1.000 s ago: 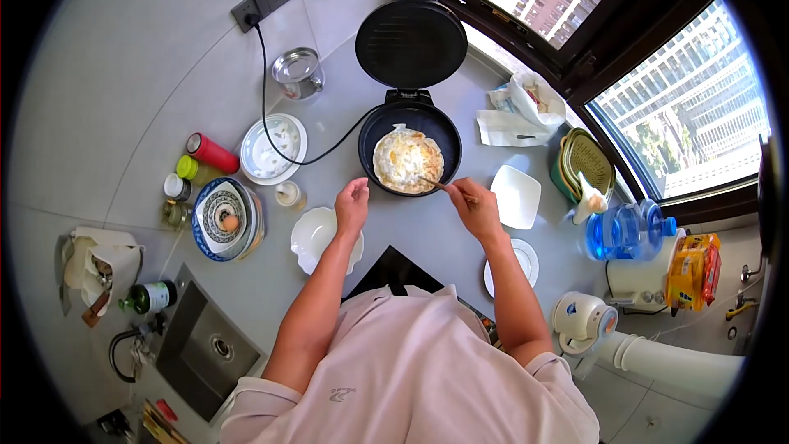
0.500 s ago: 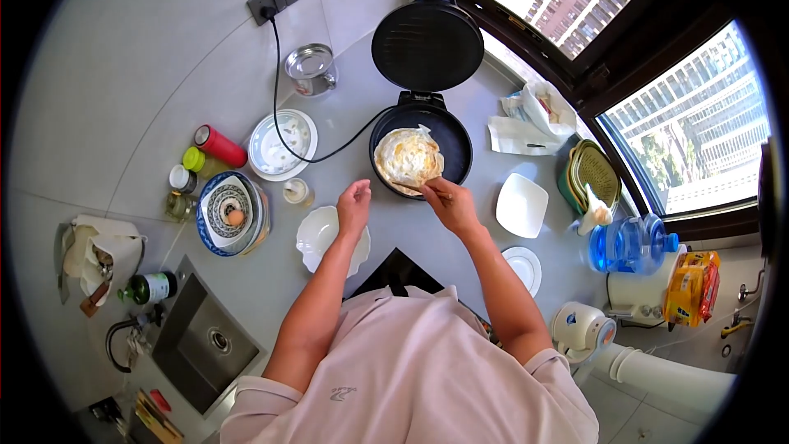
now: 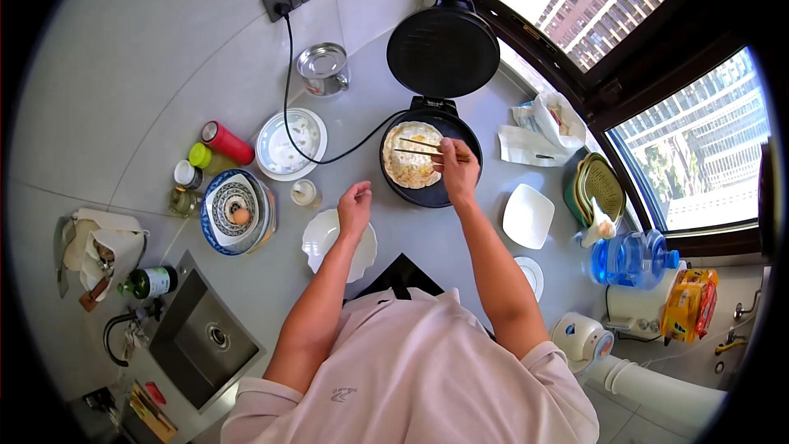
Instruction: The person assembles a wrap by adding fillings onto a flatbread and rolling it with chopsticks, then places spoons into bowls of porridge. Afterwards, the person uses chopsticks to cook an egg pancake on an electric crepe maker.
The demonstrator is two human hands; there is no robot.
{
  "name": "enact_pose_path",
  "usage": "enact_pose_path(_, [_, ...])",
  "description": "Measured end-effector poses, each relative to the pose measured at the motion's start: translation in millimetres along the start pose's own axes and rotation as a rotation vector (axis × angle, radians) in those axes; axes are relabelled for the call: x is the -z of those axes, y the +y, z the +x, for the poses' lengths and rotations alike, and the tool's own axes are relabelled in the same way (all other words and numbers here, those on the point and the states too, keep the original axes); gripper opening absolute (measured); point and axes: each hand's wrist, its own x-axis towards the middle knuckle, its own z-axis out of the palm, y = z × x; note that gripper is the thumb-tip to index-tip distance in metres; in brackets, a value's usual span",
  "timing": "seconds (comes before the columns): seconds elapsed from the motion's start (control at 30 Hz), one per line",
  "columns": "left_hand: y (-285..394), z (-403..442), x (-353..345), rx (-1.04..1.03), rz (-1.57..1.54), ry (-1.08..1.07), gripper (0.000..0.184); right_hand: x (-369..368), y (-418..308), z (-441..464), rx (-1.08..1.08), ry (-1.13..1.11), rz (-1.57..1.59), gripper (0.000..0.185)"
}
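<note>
Wooden chopsticks are gripped in my right hand, above the right part of a round flatbread with egg. The flatbread lies flat in the left part of the black electric griddle, whose lid stands open behind it. Between the chopstick tips and the flatbread, I cannot tell whether there is contact. My left hand is loosely curled with nothing visible in it, left of the griddle and above the edge of a white scalloped bowl.
Left stand a small jar, stacked plates, bowls with an egg, and a red bottle. A power cord crosses the counter. Right are a square white dish, baskets and a water jug.
My right hand has moved up and right, with the chopsticks now over the flatbread instead of at its lower edge. The flatbread's uneven, raised edge now lies flat. The camera view has shifted slightly.
</note>
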Motion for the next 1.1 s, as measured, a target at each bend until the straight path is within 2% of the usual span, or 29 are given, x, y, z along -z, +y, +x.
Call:
enact_pose_path(0.07, [1,1,2,0.011,0.001,0.007,0.025,3,-15,-2,0.105,-0.005,-0.063,0.024])
enact_pose_path(0.17, [-1,2,2,0.002,0.005,0.023,0.025,12,-7,7,0.398,-0.31,-0.334,0.019])
enact_pose_path(0.23, [-2,2,-2,-0.037,0.004,0.048,0.025,12,2,14,0.348,-0.397,-0.383,0.016])
enact_pose_path(0.3, [2,2,-2,0.044,0.014,0.017,0.024,9,9,19,0.329,-0.419,-0.409,0.016])
enact_pose_path(0.33, [5,2,-1,0.087,0.018,0.004,0.024,8,12,23,0.347,-0.41,-0.378,0.017])
enact_pose_path(0.57, [11,5,0,0.041,0.005,0.014,0.024,24,15,32,0.35,-0.247,-0.383,0.018])
enact_pose_path(0.87, [20,3,-18,0.017,-0.003,-0.041,0.023,84,35,30,0.351,0.005,-0.399,0.017])
enact_pose_path(1.1, [24,-3,-37,-0.006,0.033,-0.103,0.023,117,20,-23,0.426,0.073,-0.633,0.018])
